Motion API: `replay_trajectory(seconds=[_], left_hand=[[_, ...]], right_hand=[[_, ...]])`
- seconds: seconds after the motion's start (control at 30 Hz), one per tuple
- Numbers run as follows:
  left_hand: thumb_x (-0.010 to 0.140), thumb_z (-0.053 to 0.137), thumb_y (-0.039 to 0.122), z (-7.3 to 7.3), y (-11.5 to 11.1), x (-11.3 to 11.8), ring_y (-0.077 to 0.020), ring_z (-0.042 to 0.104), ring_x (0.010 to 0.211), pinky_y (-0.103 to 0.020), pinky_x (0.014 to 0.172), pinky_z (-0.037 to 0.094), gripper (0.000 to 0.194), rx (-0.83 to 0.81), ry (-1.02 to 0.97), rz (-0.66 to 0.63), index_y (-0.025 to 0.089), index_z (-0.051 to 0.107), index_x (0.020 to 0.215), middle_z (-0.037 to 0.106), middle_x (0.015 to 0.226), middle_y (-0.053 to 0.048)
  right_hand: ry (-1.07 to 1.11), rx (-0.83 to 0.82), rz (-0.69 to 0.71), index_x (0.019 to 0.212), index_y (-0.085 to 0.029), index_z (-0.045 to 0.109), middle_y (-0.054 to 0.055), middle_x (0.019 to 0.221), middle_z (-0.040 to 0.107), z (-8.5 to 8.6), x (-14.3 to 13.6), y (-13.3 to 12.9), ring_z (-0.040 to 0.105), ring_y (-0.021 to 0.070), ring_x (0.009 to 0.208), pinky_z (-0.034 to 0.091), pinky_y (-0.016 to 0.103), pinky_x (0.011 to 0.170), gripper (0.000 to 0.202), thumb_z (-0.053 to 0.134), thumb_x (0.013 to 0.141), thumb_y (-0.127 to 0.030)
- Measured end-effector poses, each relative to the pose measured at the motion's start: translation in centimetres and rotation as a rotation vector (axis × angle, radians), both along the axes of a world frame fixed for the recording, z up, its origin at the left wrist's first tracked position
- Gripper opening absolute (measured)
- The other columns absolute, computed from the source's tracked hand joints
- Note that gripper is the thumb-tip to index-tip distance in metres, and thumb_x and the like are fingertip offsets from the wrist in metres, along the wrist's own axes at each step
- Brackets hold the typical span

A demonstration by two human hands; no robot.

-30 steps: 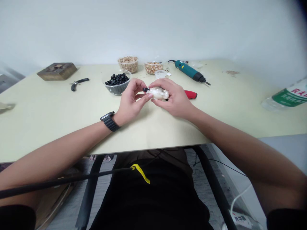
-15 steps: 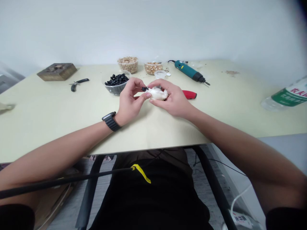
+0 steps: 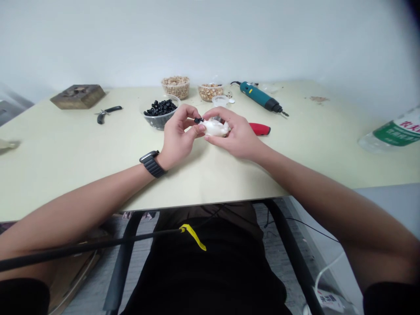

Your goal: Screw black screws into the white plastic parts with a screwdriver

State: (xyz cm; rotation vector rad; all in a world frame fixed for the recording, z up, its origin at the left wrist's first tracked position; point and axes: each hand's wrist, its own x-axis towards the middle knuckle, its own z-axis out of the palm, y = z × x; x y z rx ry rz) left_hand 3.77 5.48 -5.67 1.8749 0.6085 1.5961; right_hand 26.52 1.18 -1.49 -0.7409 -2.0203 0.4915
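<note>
Between my two hands, above the table, is a small glossy white figure (image 3: 215, 128) with a rounded body. My right hand (image 3: 238, 135) grips it from the right, thumb below and fingers over the top. My left hand (image 3: 182, 135), below a black watch (image 3: 152, 163), pinches a small black piece (image 3: 198, 120) against the figure's left end. Whether that piece is fixed to the figure I cannot tell. Just behind my left hand stands a clear tub (image 3: 159, 112) of similar black pieces. A red-handled tool (image 3: 260, 129) lies partly hidden behind my right hand.
Tubs of tan bits (image 3: 176, 87) and orange-brown bits (image 3: 210, 92) stand at the back, near a small lid (image 3: 220, 101). A teal rotary drill (image 3: 260, 97) lies right of them. Pliers (image 3: 108, 113) and a wooden block (image 3: 78, 96) are left; a bottle (image 3: 392, 131) is right.
Both hands keep their hold on the white figure and the black piece, with only slight finger movement. The whole view has shifted a little.
</note>
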Motion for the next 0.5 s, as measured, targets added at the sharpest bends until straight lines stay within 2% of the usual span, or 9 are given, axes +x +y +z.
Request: replay_trajectory(seconds=[0.13,0.23,0.37,0.5], left_hand=[[0.096,0.101,0.072,-0.17,0.28,-0.04,-0.0152,0.070,0.088,-0.025,0.074,0.063,0.058,-0.051,-0.014,-0.060,0.027,0.067,0.113,0.070,0.106,-0.001],[0.102,0.097,0.069,-0.57,0.38,-0.07,-0.0149,0.070,0.086,-0.026,0.076,0.063,0.053,-0.099,-0.005,-0.117,0.029,0.067,0.120,0.069,0.100,0.000],[0.106,0.091,0.073,-0.88,0.01,-0.08,-0.0163,0.074,0.093,-0.031,0.085,0.069,0.055,-0.138,0.008,-0.156,0.032,0.066,0.133,0.071,0.115,-0.002],[0.107,0.086,0.077,-0.84,-0.36,0.00,-0.0215,0.076,0.106,-0.036,0.087,0.072,0.059,-0.157,0.020,-0.159,0.032,0.062,0.135,0.067,0.126,-0.006]], right_hand=[[-0.010,0.017,-0.009,0.135,-0.029,0.079,0.009,0.144,0.084,0.01,0.00,0.07,0.077,0.0373,0.134,0.060,0.058,0.123,0.039,0.086,0.097,-0.029],[-0.021,-0.020,-0.023,0.138,-0.029,0.079,0.010,0.146,0.083,0.06,-0.06,0.00,0.076,0.0372,0.135,0.060,0.058,0.122,0.040,0.085,0.098,-0.030],[-0.015,-0.051,-0.032,0.137,-0.029,0.078,0.009,0.148,0.082,0.23,-0.29,-0.19,0.076,0.0372,0.137,0.059,0.058,0.124,0.040,0.084,0.097,-0.029],[-0.025,-0.083,-0.030,0.138,-0.030,0.077,0.010,0.151,0.081,0.05,-0.67,-0.28,0.074,0.0382,0.139,0.059,0.059,0.125,0.041,0.084,0.097,-0.032]])
